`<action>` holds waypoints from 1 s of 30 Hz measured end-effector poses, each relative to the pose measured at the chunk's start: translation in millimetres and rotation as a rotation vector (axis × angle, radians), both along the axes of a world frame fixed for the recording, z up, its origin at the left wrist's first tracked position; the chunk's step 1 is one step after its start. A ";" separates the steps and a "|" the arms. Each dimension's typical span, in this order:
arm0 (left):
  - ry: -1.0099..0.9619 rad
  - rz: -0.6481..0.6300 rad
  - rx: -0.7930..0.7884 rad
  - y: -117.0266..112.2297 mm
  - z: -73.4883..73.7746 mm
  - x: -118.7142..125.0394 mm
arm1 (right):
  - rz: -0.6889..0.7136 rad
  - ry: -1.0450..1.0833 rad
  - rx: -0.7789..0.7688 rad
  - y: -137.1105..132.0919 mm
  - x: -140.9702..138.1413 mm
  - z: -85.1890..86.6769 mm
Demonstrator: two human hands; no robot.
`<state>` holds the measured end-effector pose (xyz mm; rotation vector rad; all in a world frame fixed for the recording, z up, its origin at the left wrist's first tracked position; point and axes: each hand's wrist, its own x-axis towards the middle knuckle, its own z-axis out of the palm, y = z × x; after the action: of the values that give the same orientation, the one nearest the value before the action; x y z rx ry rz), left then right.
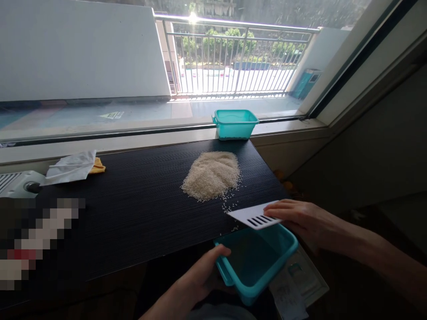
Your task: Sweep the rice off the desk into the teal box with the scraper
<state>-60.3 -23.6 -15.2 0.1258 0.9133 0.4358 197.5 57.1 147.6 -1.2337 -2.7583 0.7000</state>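
Note:
My left hand grips the left rim of a teal plastic container, its thumb over the edge. The container is held at the near edge of the dark table, and its shadowed inside is hard to make out. In my right hand is a flat white slotted scraper, held over the container's far rim. Beyond it a heap of white rice lies on the tabletop. Loose grains trail from the heap toward the scraper.
A second teal container stands at the table's far edge by the window. White tissue and a yellow cloth lie at the far left, near a white appliance. A pale flat object lies below the table at right.

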 end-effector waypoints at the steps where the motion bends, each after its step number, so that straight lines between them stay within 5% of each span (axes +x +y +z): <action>1: 0.000 -0.005 0.004 0.5 1.7 0.5 | 0.001 -0.001 -0.022 -9.7 1.2 0.9; 7: -0.012 -0.025 0.042 -2.1 -0.4 -0.9 | 0.030 -0.025 -0.128 -37.0 4.1 8.5; 19: 0.075 0.021 0.020 -8.4 7.0 -11.7 | 0.097 0.014 0.064 31.1 -40.8 -1.0; 30: 0.020 -0.004 0.072 -6.3 3.2 -13.9 | 0.056 -0.018 -0.010 -43.5 -18.1 0.4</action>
<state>-74.2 -29.9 -12.0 0.1975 0.9175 0.4647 179.4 13.6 148.0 -1.1748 -2.8168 0.7117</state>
